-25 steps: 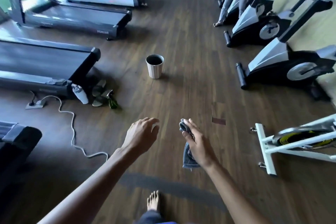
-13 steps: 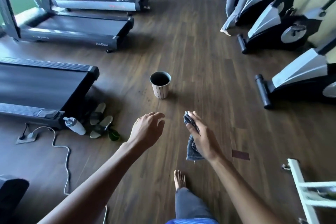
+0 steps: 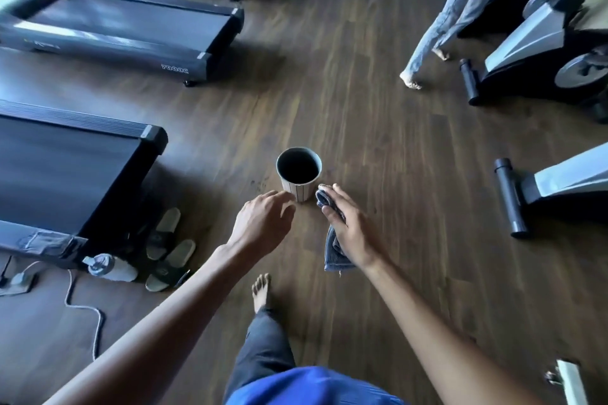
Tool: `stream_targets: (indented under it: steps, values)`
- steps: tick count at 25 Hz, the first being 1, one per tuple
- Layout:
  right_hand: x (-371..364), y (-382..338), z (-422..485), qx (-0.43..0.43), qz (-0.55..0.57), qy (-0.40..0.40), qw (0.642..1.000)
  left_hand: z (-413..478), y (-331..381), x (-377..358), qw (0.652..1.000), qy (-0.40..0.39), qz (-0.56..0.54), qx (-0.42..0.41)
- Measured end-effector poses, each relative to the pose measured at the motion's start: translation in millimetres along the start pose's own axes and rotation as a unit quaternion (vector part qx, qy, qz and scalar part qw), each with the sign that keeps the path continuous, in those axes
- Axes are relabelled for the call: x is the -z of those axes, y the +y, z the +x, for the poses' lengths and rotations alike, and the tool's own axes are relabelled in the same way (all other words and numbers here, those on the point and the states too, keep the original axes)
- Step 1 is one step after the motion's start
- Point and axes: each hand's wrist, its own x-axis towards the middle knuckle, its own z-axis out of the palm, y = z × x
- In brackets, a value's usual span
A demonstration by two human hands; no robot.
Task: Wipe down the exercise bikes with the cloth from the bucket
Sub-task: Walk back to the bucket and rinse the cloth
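Close by the bucket (image 3: 301,193), cloth (image 3: 332,250) in the right hand's (image 3: 352,233) curled fingers (left hand (image 3: 263,227) loose).

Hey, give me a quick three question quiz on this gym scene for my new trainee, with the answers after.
1. True or false: the right hand grips the cloth.
2. The bucket stands on: A a treadmill, B the wooden floor, C a bike seat.
3. What does the left hand hold?
Key: 1 true; 2 B; 3 nothing.
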Motion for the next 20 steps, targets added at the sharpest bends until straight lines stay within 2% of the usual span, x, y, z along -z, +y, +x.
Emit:
stream_targets:
  steps: [6,12,16,20]
  values:
    - [-36,-4,146,-0.038,0.019,0.052,0.998,149,-59,43,0.998,-0.052,-0.006,-0.029]
    - [-29,-5,250,-0.044,0.087,0.105,0.99,253,-60,60,0.996,-0.067,-0.045,-0.024]
    - [-4,-9,310,-0.025,0.072,0.1,0.992,314,-47,69,0.998,-0.031,-0.058,-0.012]
    - [23,-23,359,-0.033,0.063,0.062,0.996,366,-37,85,0.995,0.016,-0.098,-0.02]
